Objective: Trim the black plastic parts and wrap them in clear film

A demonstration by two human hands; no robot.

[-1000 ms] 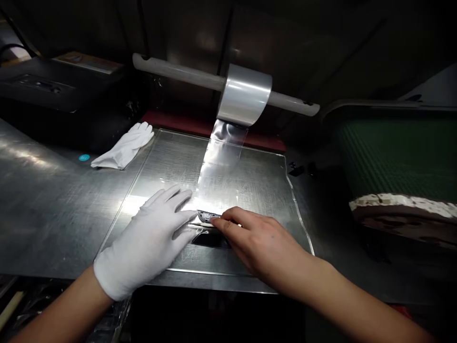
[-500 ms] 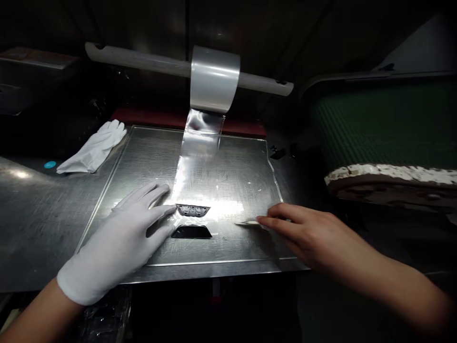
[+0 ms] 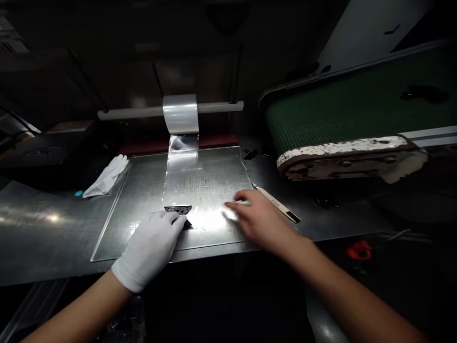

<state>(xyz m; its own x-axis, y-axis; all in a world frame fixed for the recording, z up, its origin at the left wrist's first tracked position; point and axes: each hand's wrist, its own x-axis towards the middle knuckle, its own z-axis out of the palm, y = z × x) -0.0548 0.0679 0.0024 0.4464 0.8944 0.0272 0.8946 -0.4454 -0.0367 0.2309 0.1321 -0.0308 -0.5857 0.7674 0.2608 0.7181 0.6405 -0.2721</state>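
My left hand (image 3: 152, 243), in a white glove, has its fingers curled over a glossy black trapezoid piece (image 3: 189, 225), mostly hidden beneath thumb and fingertips. Just beyond it lies a dark trapezoid part with moulded detail (image 3: 178, 209), close to the fingers. Both are on a scratched clear sheet (image 3: 143, 178) on the metal table. My bare right hand (image 3: 262, 221) hovers over the sheet's right side, slightly blurred, finger and thumb apart. A pale patch shows between them; I cannot make out what it is. Beside this hand rests a craft knife (image 3: 274, 202) with a cream handle.
Behind, a roll of clear film (image 3: 180, 114) hangs on a white rod (image 3: 132, 113), its strip running down onto the sheet. At left lies a spare white glove (image 3: 107, 176). A green conveyor belt (image 3: 339, 114) with a worn white edge stands at right.
My right hand has let go of the craft knife, which now lies on the table, and has moved back over the sheet. My left hand has closed over the glossy black piece. The view has shifted.
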